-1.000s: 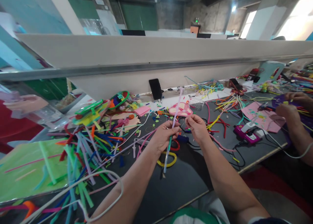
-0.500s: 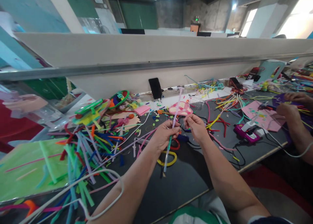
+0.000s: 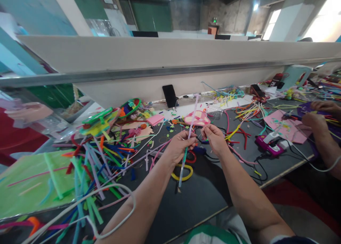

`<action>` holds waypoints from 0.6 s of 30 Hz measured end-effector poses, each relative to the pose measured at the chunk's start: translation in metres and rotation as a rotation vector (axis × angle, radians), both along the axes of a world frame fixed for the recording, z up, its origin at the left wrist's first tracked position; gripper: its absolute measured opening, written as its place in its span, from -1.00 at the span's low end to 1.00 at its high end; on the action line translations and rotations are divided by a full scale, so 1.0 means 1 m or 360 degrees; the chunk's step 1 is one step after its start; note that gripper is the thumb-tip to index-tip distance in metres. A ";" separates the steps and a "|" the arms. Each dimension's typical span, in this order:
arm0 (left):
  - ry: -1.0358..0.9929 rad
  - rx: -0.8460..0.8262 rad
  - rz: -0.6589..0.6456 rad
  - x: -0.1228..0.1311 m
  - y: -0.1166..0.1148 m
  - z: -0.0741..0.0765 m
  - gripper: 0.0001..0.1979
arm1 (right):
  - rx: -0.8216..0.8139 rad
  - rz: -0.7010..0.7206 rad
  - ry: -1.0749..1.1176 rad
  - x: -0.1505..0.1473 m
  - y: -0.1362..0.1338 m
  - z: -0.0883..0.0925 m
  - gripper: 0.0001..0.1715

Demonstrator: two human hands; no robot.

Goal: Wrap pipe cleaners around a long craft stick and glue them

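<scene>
Apparently for steadiness, the left hand (image 3: 181,147) pinches a lilac strip (image 3: 193,116) mid-length; the right hand (image 3: 215,139) pinches perhaps thread (image 3: 199,136).

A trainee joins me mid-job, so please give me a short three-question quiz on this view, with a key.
1. Which hand holds the lilac stick?
2. True or false: the magenta power strip lies on the green sheet.
3. What colour is the ring-shaped handle that the stick's lower part crosses in view? A: black. B: white. C: yellow.

Key:
1. The left hand.
2. False; it lies on the dark table, to the right of both the person's hands.
3. C.
</scene>
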State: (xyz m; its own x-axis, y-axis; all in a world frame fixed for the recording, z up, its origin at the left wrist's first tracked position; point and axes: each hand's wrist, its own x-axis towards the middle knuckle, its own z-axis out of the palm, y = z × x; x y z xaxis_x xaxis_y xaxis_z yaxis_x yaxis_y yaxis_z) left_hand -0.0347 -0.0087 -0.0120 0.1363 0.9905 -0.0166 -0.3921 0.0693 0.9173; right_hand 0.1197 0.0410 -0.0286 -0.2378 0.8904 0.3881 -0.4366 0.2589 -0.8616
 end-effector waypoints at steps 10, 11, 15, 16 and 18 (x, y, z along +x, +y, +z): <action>-0.0070 0.0085 -0.0063 0.003 -0.001 0.000 -0.77 | -0.0006 -0.0086 0.0066 -0.002 0.002 -0.005 -0.88; -0.0071 0.0073 -0.0060 0.004 0.000 -0.001 -0.76 | -0.0006 -0.0089 0.0052 -0.003 0.002 -0.005 -0.89; -0.0113 0.0056 -0.0042 0.006 0.002 -0.010 -0.74 | -0.0026 -0.0129 0.0003 -0.003 0.001 -0.005 -0.89; -0.0121 0.0067 -0.0030 0.007 0.003 -0.011 -0.74 | -0.0029 -0.0125 -0.0003 -0.004 0.001 -0.005 -0.89; -0.0130 0.0103 0.0005 0.008 0.003 -0.013 -0.75 | -0.0047 -0.0110 -0.0004 -0.004 0.002 -0.006 -0.88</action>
State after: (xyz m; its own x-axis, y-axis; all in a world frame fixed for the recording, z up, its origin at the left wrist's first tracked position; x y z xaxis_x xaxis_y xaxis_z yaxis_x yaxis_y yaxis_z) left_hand -0.0270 -0.0053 -0.0253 0.1316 0.9896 0.0586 -0.4660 0.0096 0.8847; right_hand 0.1154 0.0425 -0.0344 -0.1761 0.9158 0.3609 -0.4160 0.2631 -0.8705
